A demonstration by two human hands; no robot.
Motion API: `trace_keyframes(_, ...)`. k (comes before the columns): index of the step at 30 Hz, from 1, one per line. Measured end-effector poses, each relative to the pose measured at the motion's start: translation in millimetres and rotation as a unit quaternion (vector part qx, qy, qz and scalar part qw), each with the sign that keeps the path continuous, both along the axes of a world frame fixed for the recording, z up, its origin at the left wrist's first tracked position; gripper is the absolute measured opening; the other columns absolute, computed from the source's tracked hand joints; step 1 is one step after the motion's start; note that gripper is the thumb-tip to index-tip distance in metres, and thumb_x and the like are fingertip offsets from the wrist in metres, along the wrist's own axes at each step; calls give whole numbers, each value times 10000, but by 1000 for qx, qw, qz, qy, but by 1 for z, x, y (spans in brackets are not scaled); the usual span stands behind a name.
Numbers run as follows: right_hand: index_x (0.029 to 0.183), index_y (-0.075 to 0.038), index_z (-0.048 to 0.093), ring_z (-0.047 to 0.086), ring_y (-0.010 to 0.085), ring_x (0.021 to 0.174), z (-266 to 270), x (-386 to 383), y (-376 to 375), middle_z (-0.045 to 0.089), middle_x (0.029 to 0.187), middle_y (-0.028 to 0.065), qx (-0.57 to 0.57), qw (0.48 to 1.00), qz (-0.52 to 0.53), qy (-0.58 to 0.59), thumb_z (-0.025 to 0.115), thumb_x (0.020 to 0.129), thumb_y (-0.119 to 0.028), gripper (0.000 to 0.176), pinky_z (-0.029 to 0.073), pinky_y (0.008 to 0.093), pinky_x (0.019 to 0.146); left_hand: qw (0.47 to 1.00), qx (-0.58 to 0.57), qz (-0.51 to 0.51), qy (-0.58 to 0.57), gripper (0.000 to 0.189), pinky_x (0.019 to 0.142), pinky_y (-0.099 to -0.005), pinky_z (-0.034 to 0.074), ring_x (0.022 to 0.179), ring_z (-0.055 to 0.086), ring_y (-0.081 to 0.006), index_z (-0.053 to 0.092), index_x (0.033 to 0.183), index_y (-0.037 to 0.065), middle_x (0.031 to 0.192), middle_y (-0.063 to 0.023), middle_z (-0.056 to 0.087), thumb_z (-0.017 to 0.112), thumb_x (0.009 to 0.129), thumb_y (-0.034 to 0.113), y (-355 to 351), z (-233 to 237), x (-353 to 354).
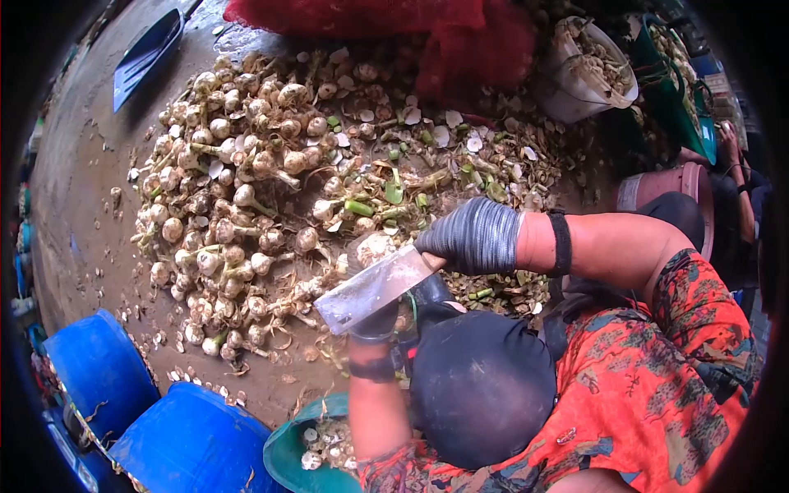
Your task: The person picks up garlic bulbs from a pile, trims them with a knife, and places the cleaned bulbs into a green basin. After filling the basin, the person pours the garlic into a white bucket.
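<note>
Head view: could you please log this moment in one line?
right hand: holds cleaver | left hand: partly behind cleaver | garlic heap: on ground

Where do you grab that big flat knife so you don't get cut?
Hold the knife by its wooden handle, coming from the end away from the blade, where the gloved right hand is. The blade is wide and bare, so keeping fingers off it seems safest.

Your view is moderately bright, with pale glare on the wet floor at the top. Fisheye distortion bends the edges into black corners. The blade catches a whitish sheen; the red net looks soft and dim.
</note>
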State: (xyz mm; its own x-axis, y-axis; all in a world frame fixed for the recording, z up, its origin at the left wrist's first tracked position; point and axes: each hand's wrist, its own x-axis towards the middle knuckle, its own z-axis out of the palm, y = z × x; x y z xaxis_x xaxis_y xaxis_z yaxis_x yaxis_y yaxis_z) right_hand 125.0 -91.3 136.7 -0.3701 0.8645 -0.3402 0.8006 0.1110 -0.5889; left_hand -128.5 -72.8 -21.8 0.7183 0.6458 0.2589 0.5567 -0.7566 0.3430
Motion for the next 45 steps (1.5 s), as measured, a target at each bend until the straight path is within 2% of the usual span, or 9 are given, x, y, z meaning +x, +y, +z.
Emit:
trace_keyframes(9,1030,-122,670,681,345,840,-112,33,-28,699,920,158,-51,987,-145,-50,612,849,-194,203,538,427,712,948,-273,59,-154,496,855,-333,510,951,615,-189,542,1218,20,1099,-87,619,759,804,185,-7,130,11)
trace_keyframes(10,1060,-112,659,671,362,889,-82,46,-25,695,954,186,-99,964,-238,-62,621,863,-242,239,529,435,758,780,-522,232,-256,477,839,-327,514,955,614,-184,578,1176,23,1095,-85,624,780,782,202,-27,144,-8)
trace_keyframes(16,1067,-54,622,641,206,787,-16,27,-20,671,874,118,-111,973,-186,82,723,820,-317,375,517,367,711,964,-245,64,80,435,736,-276,505,843,595,-136,575,1157,-14,956,-49,640,718,760,90,-47,256,-193)
trace_keyframes(19,1316,-42,517,625,355,967,67,-25,7,626,1014,223,-82,956,-29,280,598,879,-400,571,498,420,874,912,-355,195,64,299,898,-377,482,1011,616,-300,637,1108,22,1120,-145,646,670,884,217,-38,271,-183)
trace_keyframes(36,1254,-126,574,658,343,942,121,-41,30,670,1030,205,-118,868,15,483,592,844,-265,433,524,416,823,802,-321,467,186,741,928,-450,485,1081,636,-385,455,1336,14,1174,-246,646,733,799,441,133,-46,-3)
trace_keyframes(38,1163,-121,621,678,325,862,78,-29,25,688,958,177,-163,893,-130,399,640,802,-264,388,536,410,764,853,-341,394,-2,759,914,-437,491,1022,658,-353,428,1362,17,1137,-211,672,755,799,406,135,-84,-31)
trace_keyframes(40,1070,-100,629,687,311,804,35,-2,36,688,867,162,-161,958,-171,167,671,777,-247,331,529,408,716,640,-601,473,71,698,925,-398,489,1059,624,-293,406,1380,30,1243,-188,616,739,832,305,147,-9,-15)
trace_keyframes(42,1077,-101,604,653,372,843,-12,11,27,661,874,180,-67,978,-184,69,699,858,-323,326,512,415,719,850,-370,276,-255,625,969,-360,488,1101,578,-235,425,1341,37,1246,-132,570,748,806,37,106,-37,-24)
trace_keyframes(45,1049,-118,602,660,372,821,-22,4,21,668,858,167,-30,986,-147,67,704,785,-246,311,518,431,709,718,-513,210,-419,690,910,-316,506,1086,553,-189,370,1371,63,1227,-107,550,753,798,28,72,19,0)
